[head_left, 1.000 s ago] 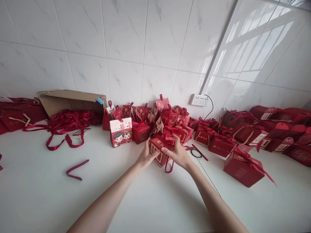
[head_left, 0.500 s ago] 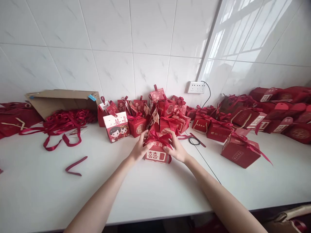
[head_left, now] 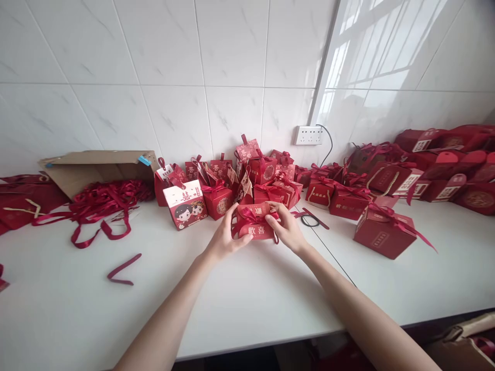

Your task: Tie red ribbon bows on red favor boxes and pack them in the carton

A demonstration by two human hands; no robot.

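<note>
Reaching over the table (head_left: 251, 304), the left hand (head_left: 225, 239) and right hand (head_left: 289, 231) hold a ribboned red box (head_left: 256, 232), grip curved round opposite sides.

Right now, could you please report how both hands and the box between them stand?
Left hand and right hand on opposite sides of the red box. Ribbon bow on top. Other red boxes crowded just behind.

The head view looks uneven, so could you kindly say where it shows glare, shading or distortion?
Head view: window glare on the wall tiles at upper right; same view: the tiles spread toward the top, suggesting wide-angle distortion; same view: soft shading on the table beside the right forearm; same view: large characters on the held red box are legible.
</note>
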